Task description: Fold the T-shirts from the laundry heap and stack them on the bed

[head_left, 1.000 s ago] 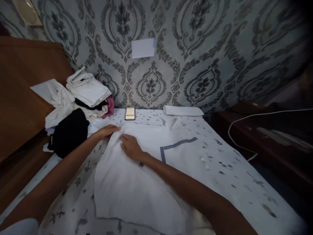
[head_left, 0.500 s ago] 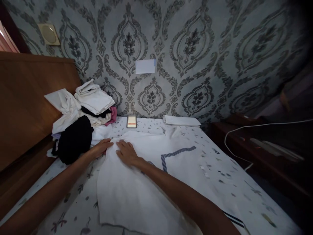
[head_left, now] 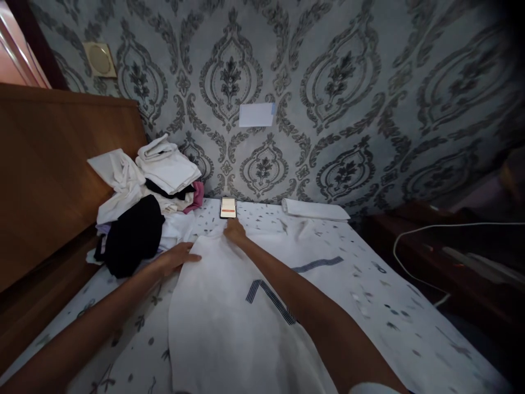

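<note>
A white garment with dark striped trim lies spread in front of me, partly under my right forearm. My left hand rests on its left edge, thumb and fingers apart. Near the garment's far edge, my right hand is closed with its fingers drawn together at the cloth; the fingertips are partly hidden. Just beyond that hand a phone with a lit screen lies on the patterned bedsheet.
Piled clothes, with a black garment and folded white cloth, lie against the wooden headboard at left. A folded white cloth lies along the wall. At right, a white cable crosses dark furniture.
My right hand has moved forward and right to the garment's far edge and its fingers have closed. The left hand stays near the left edge. The view has shifted slightly left.
</note>
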### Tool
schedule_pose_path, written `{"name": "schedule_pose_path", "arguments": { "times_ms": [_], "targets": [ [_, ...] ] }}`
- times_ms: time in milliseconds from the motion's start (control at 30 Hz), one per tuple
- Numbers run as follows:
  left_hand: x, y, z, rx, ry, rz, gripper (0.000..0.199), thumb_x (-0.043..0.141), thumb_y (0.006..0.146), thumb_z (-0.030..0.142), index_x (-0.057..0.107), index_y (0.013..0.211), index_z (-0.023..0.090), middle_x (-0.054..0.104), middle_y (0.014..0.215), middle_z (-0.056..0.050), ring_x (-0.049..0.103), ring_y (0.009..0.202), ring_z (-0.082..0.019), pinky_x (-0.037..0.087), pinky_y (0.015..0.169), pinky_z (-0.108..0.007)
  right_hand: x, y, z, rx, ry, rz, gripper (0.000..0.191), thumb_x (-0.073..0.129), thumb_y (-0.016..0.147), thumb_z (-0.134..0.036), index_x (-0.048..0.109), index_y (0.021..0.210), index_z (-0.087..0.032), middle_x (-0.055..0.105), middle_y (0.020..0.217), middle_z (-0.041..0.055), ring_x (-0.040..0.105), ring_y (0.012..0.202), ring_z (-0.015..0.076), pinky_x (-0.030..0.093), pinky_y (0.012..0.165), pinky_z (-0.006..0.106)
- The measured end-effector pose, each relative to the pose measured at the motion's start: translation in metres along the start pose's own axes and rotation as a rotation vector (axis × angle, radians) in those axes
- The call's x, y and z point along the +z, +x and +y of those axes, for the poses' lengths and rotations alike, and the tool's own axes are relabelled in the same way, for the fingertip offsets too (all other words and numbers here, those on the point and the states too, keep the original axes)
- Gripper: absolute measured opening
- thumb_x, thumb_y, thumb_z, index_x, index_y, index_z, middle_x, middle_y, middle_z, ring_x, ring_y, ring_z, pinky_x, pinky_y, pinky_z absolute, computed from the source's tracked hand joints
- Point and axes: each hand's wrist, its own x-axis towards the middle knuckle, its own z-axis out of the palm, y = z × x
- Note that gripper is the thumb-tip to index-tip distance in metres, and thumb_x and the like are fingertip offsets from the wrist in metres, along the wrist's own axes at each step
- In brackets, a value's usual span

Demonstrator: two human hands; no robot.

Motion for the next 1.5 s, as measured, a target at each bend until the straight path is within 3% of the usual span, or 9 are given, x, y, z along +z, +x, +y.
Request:
{"name": "schedule_pose_path", "arguments": {
  "times_ms": [200, 333, 567, 700, 833, 967, 1200, 1367, 1500],
  "targets": [
    [0.001, -0.016, -0.02, 0.072, -0.097, -0.185, 0.052, 0.084, 0.055, 0.037, 0.069, 0.101, 0.018, 0.077, 0.094, -0.004, 0.072, 0.09, -0.028, 0.056, 0.082, -0.036, 0.003, 0.015, 0.004, -0.045, 0.036, 0.092, 0.025, 0.05, 0.079, -0.01, 0.062, 0.098, -0.02, 0.063, 0.11, 0.0097, 0.06, 0.101, 0.025, 0.048, 0.081, 0.034],
    [-0.003, -0.022, -0.029, 0.03, -0.121, -0.11, 0.053, 0.084, 0.052, 0.04, 0.071, 0.098, 0.016, 0.077, 0.085, -0.004, 0.072, 0.087, -0.029, 0.055, 0.079, -0.037, 0.012, 0.025, 0.009, -0.128, 0.111, 0.194, 0.028, 0.043, 0.083, -0.014, 0.057, 0.107, -0.02, 0.061, 0.113, 0.0094, 0.057, 0.1, 0.0221, 0.047, 0.085, 0.033],
    [0.0, -0.042, -0.023, -0.109, -0.11, -0.035, 0.057, 0.087, 0.048, 0.043, 0.071, 0.097, 0.017, 0.077, 0.092, -0.006, 0.071, 0.091, -0.027, 0.054, 0.071, -0.031, 0.03, 0.038, 0.018, -0.246, 0.213, 0.215, 0.027, 0.046, 0.078, -0.015, 0.059, 0.102, -0.018, 0.063, 0.106, 0.0111, 0.057, 0.095, 0.0242, 0.05, 0.088, 0.039],
    [0.007, -0.067, -0.024, -0.208, -0.044, -0.094, 0.054, 0.087, 0.051, 0.042, 0.071, 0.095, 0.016, 0.077, 0.094, -0.008, 0.071, 0.086, -0.026, 0.053, 0.061, -0.028, 0.028, 0.027, 0.019, -0.362, 0.277, 0.194, 0.04, 0.045, 0.078, -0.01, 0.059, 0.114, -0.017, 0.059, 0.126, 0.0126, 0.057, 0.111, 0.0228, 0.05, 0.094, 0.038],
    [0.012, -0.094, -0.028, -0.268, -0.033, -0.188, 0.06, 0.087, 0.055, 0.038, 0.069, 0.107, 0.014, 0.077, 0.098, -0.009, 0.071, 0.083, -0.024, 0.055, 0.062, -0.028, 0.028, -0.024, 0.019, -0.578, 0.365, 0.159, 0.044, 0.044, 0.085, -0.013, 0.055, 0.126, -0.018, 0.043, 0.149, 0.0147, 0.055, 0.123, 0.0228, 0.051, 0.096, 0.039],
    [0.018, -0.108, -0.034, -0.3, -0.037, -0.222, 0.056, 0.086, 0.061, 0.037, 0.068, 0.108, 0.012, 0.077, 0.09, -0.009, 0.07, 0.072, -0.019, 0.057, 0.064, -0.028, 0.026, -0.115, 0.017, -0.747, 0.333, 0.09, 0.035, 0.043, 0.094, -0.022, 0.056, 0.126, -0.019, 0.043, 0.148, 0.0165, 0.046, 0.135, 0.0259, 0.045, 0.106, 0.047],
    [0.013, -0.113, -0.048, -0.294, -0.017, -0.219, 0.037, 0.081, 0.058, 0.033, 0.067, 0.087, 0.014, 0.074, 0.068, -0.006, 0.068, 0.06, -0.018, 0.051, 0.052, -0.024, 0.027, -0.268, 0.01, -0.837, 0.211, -0.175, 0.041, 0.047, 0.099, -0.034, 0.053, 0.134, -0.014, 0.049, 0.144, 0.0207, 0.044, 0.135, 0.0285, 0.036, 0.113, 0.052],
    [0.001, -0.109, -0.053, -0.28, 0.176, -0.259, 0.036, 0.072, 0.062, 0.043, 0.062, 0.084, 0.017, 0.074, 0.068, -0.007, 0.07, 0.06, -0.021, 0.047, 0.049, -0.026, 0.01, -0.305, 0.003, -1.027, 0.21, -0.464, 0.056, 0.051, 0.098, -0.043, 0.046, 0.144, -0.011, 0.045, 0.152, 0.0184, 0.033, 0.146, 0.0225, 0.022, 0.123, 0.041],
    [-0.017, -0.091, -0.034, -0.075, 0.61, -0.016, 0.037, 0.063, 0.073, 0.05, 0.058, 0.096, 0.022, 0.071, 0.068, -0.002, 0.069, 0.063, -0.023, 0.05, 0.056, -0.031, -0.011, -0.301, 0.005, -0.947, 0.315, -0.527, 0.053, 0.049, 0.1, -0.042, 0.045, 0.148, -0.018, 0.044, 0.155, 0.0111, 0.034, 0.146, 0.0147, 0.031, 0.118, 0.028]
  ]
}}
